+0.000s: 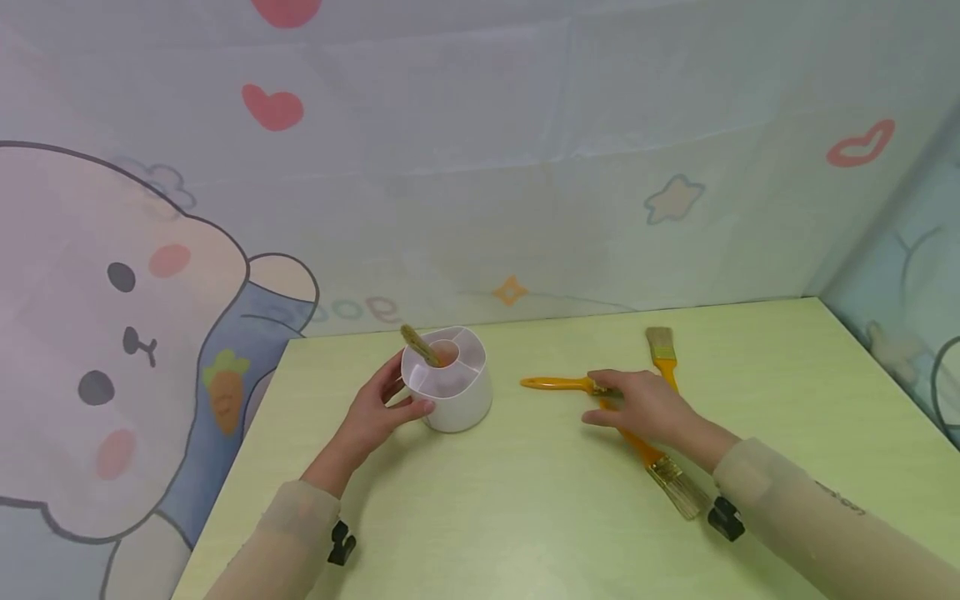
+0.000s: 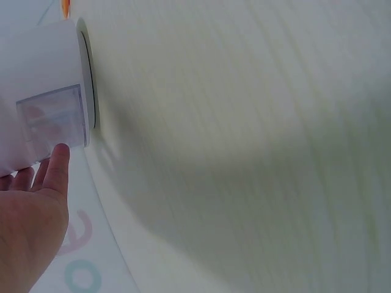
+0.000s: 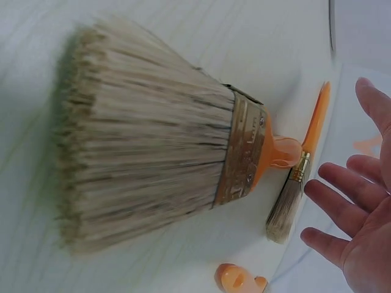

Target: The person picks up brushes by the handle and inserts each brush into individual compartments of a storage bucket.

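A round white desk organizer (image 1: 459, 412) with several compartments stands on the table at left centre. One paintbrush (image 1: 420, 346) leans in it, bristles up. My left hand (image 1: 377, 417) grips the organizer's left side, thumb at the front and fingers behind. In the left wrist view its fingertips lie against a clear panel (image 2: 54, 119). Over the paintbrushes at right, my right hand (image 1: 647, 407) hovers with fingers spread. Nearest it are a small paintbrush (image 1: 555, 383), handle pointing left, and a wide paintbrush (image 1: 678, 490), bristles toward me. The hand hides where these two overlap.
Behind the right hand lies another paintbrush (image 1: 661, 340), bristles toward the back. The pale yellow-green table (image 1: 495, 517) ends at a printed cloth backdrop (image 1: 480, 208). A dark cable (image 1: 937, 379) hangs at the far right.
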Demonstrator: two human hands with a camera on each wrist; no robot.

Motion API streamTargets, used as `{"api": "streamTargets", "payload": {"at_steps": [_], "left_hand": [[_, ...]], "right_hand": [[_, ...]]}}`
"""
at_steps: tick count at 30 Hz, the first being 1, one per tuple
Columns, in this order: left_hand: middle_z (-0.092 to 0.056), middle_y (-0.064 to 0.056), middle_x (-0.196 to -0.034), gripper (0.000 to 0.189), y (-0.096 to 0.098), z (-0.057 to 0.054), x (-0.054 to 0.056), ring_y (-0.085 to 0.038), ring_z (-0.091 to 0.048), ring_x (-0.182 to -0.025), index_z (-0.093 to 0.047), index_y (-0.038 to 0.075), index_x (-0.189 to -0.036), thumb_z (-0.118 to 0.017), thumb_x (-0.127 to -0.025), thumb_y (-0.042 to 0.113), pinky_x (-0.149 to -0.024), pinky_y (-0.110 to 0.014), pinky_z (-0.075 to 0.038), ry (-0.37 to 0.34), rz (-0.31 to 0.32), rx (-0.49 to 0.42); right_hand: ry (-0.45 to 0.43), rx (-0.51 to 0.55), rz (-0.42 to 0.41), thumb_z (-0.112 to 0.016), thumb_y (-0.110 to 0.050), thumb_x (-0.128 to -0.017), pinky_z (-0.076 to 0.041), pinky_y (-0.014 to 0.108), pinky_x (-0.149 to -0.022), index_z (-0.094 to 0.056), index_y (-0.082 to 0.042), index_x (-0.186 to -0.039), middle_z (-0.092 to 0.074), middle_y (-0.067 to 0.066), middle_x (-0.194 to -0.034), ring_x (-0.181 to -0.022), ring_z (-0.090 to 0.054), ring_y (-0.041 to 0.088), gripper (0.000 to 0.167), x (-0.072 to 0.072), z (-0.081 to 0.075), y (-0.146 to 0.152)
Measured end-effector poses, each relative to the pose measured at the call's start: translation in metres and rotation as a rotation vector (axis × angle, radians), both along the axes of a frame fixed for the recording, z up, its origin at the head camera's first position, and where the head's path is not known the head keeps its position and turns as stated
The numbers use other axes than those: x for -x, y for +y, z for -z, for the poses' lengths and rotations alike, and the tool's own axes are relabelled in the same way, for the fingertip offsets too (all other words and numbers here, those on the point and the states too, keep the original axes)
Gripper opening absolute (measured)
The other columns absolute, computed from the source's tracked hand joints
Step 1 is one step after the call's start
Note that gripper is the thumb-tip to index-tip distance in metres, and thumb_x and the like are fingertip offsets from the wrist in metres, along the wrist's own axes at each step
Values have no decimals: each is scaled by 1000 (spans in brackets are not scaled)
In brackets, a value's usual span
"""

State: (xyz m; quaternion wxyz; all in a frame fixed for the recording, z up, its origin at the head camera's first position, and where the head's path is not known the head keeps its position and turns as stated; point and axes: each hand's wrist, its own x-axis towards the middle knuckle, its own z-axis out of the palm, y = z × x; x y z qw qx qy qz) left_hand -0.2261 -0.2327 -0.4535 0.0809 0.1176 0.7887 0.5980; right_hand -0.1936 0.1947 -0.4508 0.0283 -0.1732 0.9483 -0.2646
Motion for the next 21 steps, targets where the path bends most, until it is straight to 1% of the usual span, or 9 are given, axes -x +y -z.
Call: {"api": "streamTargets", "payload": {"at_steps": [2,4,7,9,12,16,21], "left_hand": [[-37,-11,-171,97,0,0,0,-35,-36,-157,-28,16,-171,-86,-92,9,-120,-42,-44,-6,-4,1],[-36,-13,-171,97,0,0,-1,-36,-36,-157,-27,13,-171,-85,-93,9,-120,-43,-43,-1,4,4],[-37,-11,-171,97,0,0,-1,-35,-37,-157,-28,15,-170,-86,-92,9,-120,-42,-44,-5,-3,2],[-37,-12,-171,97,0,0,-1,-36,-36,-157,-28,15,-170,-85,-93,9,-120,-43,-44,-3,0,4],[-37,-10,-171,97,0,0,-1,-34,-37,-157,-29,17,-170,-86,-92,8,-120,-43,-44,-6,-6,2],[-37,-10,-171,97,0,0,0,-35,-36,-157,-29,17,-170,-86,-92,8,-121,-44,-44,-2,-1,-2],[-37,-10,-171,97,0,1,0,-34,-36,-158,-29,18,-170,-86,-92,8,-120,-42,-44,-14,-2,0]], "right_hand": [[1,-7,2,-83,-44,-93,-56,58,-107,-62,-3,-149,-70,16,-140,-128,-66,39,72,-1,0,1],[-1,-11,0,-83,-45,-93,-55,59,-108,-62,-3,-148,-70,16,-140,-129,-65,40,72,-2,-1,2],[-8,-21,4,-84,-44,-93,-54,60,-109,-62,-4,-149,-69,16,-142,-132,-63,41,72,-5,-4,4],[-9,-38,2,-83,-45,-93,-53,60,-110,-63,-4,-148,-68,17,-143,-133,-62,42,71,-7,-5,6],[5,-74,-5,-83,-45,-93,-53,61,-109,-64,-4,-146,-67,17,-144,-133,-62,44,70,-11,-6,9],[38,-114,-24,-84,-45,-92,-52,64,-109,-67,-4,-143,-69,17,-141,-127,-65,44,67,-18,-6,13],[67,-150,-58,-85,-47,-90,-48,67,-112,-69,-5,-140,-73,14,-135,-119,-70,41,67,-24,-5,20]]}}
